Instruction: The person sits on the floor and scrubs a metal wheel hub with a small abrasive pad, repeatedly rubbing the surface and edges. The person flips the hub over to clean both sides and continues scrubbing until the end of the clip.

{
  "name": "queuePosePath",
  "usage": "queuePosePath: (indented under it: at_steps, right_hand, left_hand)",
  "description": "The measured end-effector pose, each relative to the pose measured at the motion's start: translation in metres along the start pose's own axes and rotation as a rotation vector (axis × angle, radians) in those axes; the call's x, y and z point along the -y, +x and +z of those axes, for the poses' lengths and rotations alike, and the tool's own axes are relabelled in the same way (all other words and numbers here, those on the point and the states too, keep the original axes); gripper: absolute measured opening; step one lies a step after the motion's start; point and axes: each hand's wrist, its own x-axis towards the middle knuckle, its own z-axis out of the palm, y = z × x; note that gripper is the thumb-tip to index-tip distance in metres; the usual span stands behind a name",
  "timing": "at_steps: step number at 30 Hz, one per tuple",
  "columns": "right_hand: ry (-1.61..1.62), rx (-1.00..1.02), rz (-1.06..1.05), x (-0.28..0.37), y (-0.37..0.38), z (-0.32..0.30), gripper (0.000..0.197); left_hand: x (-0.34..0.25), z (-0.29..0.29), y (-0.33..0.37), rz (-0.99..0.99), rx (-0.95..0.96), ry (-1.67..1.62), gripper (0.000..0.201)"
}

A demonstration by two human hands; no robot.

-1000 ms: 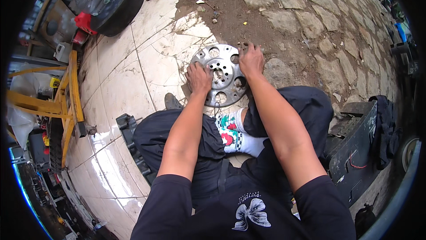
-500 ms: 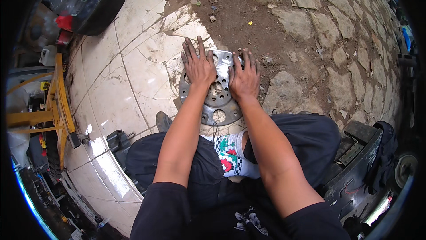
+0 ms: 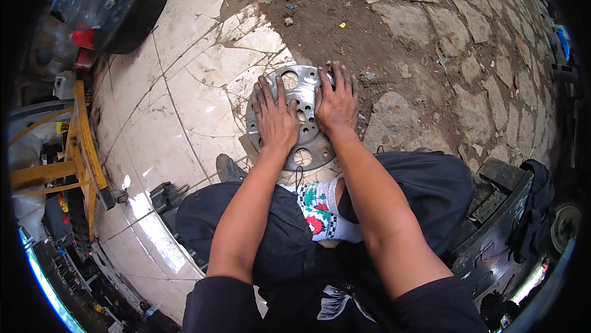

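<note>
A flat, round metal disc [image 3: 301, 91] lies before my crossed legs, on the border of broken tile and dirt. Large round holes and several small ones pierce it, and its far part shines. My left hand [image 3: 275, 118] rests flat on the disc's left side, fingers pointing away from me. On the right side lies my right hand [image 3: 337, 104], also flat, its fingers stretched over the far right rim. Neither hand is wrapped round anything. Both palms hide parts of the disc. A patterned sock [image 3: 320, 210] shows just below it.
Cracked white tiles [image 3: 154, 108] cover the left; dirt and flat stones [image 3: 403, 23] spread to the right. A yellow metal frame [image 3: 86, 142] stands at the left. Plastic bottles [image 3: 92, 0] fill a black container [image 3: 144, 12] at the far left. Dark machine parts [image 3: 492, 210] are by my right knee.
My left hand has slid back toward me over the disc, uncovering a large hole at its far left. My right hand stays near the right rim with little movement.
</note>
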Motion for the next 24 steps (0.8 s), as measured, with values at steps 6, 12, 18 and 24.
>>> queuePosePath:
  at_steps: [6,12,18,24]
  right_hand:
    - [0.022,-0.001,-0.017,0.012,-0.007,0.001,0.052]
    - [0.006,0.039,0.019,0.003,0.0,-0.001,0.054]
    - [0.006,0.043,0.0,0.006,-0.003,0.0,0.055]
    - [0.025,0.044,0.021,0.007,0.003,0.001,0.056]
  left_hand:
    - [0.009,0.003,0.044,-0.098,-0.147,-0.021,0.07]
    - [0.004,0.002,0.002,-0.069,-0.064,0.005,0.07]
    - [0.009,0.006,0.018,-0.094,-0.129,-0.04,0.069]
    - [0.01,-0.002,-0.007,-0.04,-0.03,0.012,0.07]
